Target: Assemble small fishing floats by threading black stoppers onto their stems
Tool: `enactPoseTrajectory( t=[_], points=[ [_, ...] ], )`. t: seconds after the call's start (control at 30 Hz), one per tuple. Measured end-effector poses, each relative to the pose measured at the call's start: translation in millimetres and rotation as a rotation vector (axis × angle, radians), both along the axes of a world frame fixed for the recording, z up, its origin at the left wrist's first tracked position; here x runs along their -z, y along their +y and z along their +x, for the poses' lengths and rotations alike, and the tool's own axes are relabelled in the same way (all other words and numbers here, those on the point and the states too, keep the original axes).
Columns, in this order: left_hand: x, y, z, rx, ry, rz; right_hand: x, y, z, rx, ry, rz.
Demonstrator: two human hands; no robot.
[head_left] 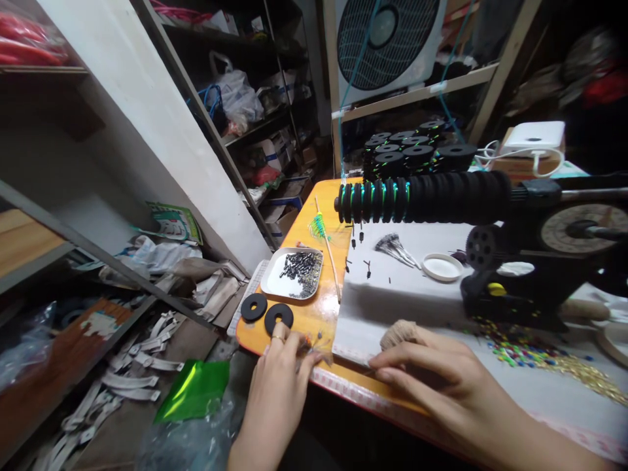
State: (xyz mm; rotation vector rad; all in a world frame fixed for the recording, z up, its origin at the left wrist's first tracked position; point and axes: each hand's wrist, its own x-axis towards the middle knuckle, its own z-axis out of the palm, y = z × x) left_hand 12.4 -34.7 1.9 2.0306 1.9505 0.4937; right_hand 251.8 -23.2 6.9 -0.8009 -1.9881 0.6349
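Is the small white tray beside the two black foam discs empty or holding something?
Holding something. The white tray has a pile of small dark pieces heaped toward its far right corner; the near part shows bare white.

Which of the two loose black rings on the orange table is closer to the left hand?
The right-hand black ring, just above the left hand; the other ring lies farther left, nearer the table edge.

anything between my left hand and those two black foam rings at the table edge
Nothing visible. The left hand sits at the orange table edge, just below the two black foam rings, with only bare tabletop between. The white tray of small black parts lies beyond the rings, not in the way.
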Motion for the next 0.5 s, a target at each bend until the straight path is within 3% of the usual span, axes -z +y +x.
enactPoseTrajectory(
  t=[0.17,0.33,0.4,0.5],
  points=[
    [15.0,-28,-3,-0.146,-0.493,0.203,0.3,-5,-2,-0.018,0.029,-0.055],
    [29.8,-49,33,-0.245,-1.104,0.042,0.2,-12,-4,-0.013,0.091,-0.158],
    [33.5,-51,48,-0.259,-1.223,0.013,-1.8,-13,-5,-0.010,0.089,-0.165],
    [33.3,-49,61,-0.275,-1.235,0.049,-5.8,-13,-5,-0.014,0.064,-0.163]
  ],
)
